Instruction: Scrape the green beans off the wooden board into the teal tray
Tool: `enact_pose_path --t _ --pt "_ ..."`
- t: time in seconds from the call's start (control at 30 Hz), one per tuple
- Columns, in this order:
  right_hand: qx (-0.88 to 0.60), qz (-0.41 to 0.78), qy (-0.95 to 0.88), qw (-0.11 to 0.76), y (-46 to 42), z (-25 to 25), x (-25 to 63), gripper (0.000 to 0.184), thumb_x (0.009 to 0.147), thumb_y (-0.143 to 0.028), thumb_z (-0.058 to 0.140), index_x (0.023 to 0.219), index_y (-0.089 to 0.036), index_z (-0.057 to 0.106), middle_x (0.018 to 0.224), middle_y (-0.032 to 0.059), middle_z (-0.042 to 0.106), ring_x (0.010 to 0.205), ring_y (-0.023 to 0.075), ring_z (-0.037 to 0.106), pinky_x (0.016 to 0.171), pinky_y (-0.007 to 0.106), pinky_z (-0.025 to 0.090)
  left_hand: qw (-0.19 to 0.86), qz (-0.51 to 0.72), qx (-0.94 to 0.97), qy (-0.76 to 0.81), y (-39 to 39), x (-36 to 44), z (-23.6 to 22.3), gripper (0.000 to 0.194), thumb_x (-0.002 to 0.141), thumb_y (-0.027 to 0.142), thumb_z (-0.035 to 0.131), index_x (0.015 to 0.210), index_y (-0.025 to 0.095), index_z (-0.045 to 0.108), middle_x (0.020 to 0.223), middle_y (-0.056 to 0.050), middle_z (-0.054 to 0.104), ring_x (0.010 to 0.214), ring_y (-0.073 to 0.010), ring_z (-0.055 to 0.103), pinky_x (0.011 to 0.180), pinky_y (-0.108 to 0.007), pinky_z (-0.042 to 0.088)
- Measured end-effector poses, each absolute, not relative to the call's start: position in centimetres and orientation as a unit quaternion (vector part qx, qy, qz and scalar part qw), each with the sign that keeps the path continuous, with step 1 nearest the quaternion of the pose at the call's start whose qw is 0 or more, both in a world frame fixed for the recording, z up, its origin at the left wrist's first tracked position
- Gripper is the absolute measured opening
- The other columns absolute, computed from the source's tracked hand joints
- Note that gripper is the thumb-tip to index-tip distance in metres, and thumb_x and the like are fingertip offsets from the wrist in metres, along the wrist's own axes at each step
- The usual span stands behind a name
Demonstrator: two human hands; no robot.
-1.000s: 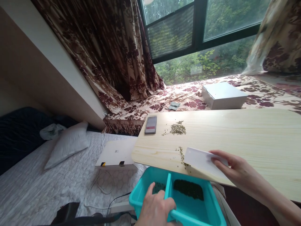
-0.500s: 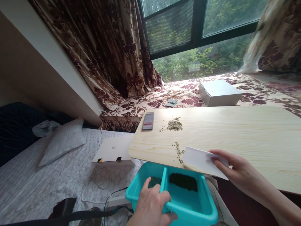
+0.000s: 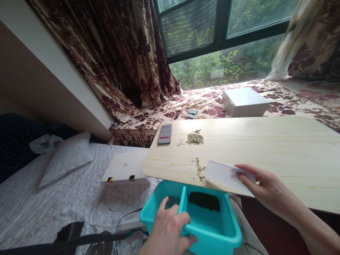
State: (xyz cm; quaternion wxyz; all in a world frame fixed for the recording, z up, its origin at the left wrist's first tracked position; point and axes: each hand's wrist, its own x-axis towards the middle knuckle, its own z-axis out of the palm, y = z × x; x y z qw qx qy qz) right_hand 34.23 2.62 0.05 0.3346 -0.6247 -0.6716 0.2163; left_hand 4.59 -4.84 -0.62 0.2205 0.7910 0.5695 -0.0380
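My right hand (image 3: 261, 179) grips a thin white plastic sheet (image 3: 221, 173) between thumb and fingers, its far end at the near edge of the wooden tabletop (image 3: 260, 141). Beside that end lies a loose trail of small greenish beans (image 3: 199, 168). A denser patch of beans (image 3: 195, 139) sits farther back. Below the edge is a turquoise two-compartment bin (image 3: 235, 235). My left hand (image 3: 170, 226) holds the bin by its near rim, around the divider. Dark green beans (image 3: 204, 201) lie in the right compartment; the left one has a few scattered beans, partly hidden by my fingers.
A phone-like flat object (image 3: 164, 134), blurred out, lies at the table's left end. On the bed to the left are a white box (image 3: 126, 164), cables and a pillow (image 3: 66, 156). Behind the table, a silver-white box (image 3: 245, 101) and a folded cloth (image 3: 191, 113) rest on the window ledge.
The view has shifted slightly. The white sheet and my right hand have moved up a little. My left hand stays on the bin, and the bean patches look the same.
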Motion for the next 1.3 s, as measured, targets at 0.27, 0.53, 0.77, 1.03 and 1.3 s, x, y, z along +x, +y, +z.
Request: enact_pose_path --t 0.27,0.53,0.77,1.03,1.3 --pt "-0.644 0.253 -0.638 0.337 3.7 -0.4 35.1 0.038 0.075 -0.050 0.057 0.091 -0.022 0.077 0.072 0.0066 0.076 0.060 0.0252 0.068 0.053 0.034 0.054 0.215 -0.049 0.795 0.565 -4.6 4.7 -0.2 0.027 0.074 0.041 0.093 0.088 0.024 0.076 0.084 0.000 0.068 0.092 -0.0245 0.069 0.119 -0.055 0.031" --pt "-0.614 0.300 -0.645 0.342 3.9 -0.6 33.9 0.037 0.076 -0.047 0.057 0.091 -0.020 0.077 0.064 0.0052 0.073 0.061 0.0243 0.068 0.051 0.032 0.054 0.222 -0.053 0.793 0.565 -4.8 4.7 -0.1 0.027 0.075 0.040 0.093 0.090 0.024 0.077 0.086 -0.002 0.068 0.094 -0.0247 0.069 0.120 -0.054 0.030" --pt "-0.604 0.285 -0.659 0.344 3.9 -0.2 33.6 0.035 0.077 -0.047 0.057 0.091 -0.021 0.078 0.065 0.0046 0.074 0.054 0.0223 0.065 0.045 0.031 0.050 0.219 -0.054 0.795 0.564 -4.7 4.6 -0.2 0.028 0.077 0.043 0.091 0.089 0.024 0.076 0.085 -0.001 0.067 0.092 -0.0243 0.069 0.120 -0.054 0.030" --pt "-0.604 0.279 -0.665 0.340 3.7 -0.1 33.2 0.036 0.077 -0.047 0.057 0.089 -0.021 0.078 0.071 0.0066 0.077 0.060 0.0231 0.068 0.049 0.030 0.052 0.220 -0.051 0.793 0.565 -4.7 4.6 -0.3 0.028 0.075 0.042 0.093 0.089 0.024 0.076 0.085 0.000 0.067 0.092 -0.0250 0.069 0.119 -0.054 0.031" --pt "-0.603 0.262 -0.676 0.334 3.6 0.1 32.9 0.036 0.078 -0.045 0.056 0.091 -0.021 0.079 0.074 0.0076 0.078 0.058 0.0229 0.067 0.051 0.031 0.053 0.223 -0.054 0.789 0.570 -4.6 4.7 0.1 0.028 0.075 0.040 0.093 0.089 0.024 0.076 0.086 -0.002 0.068 0.094 -0.0249 0.069 0.120 -0.054 0.030"
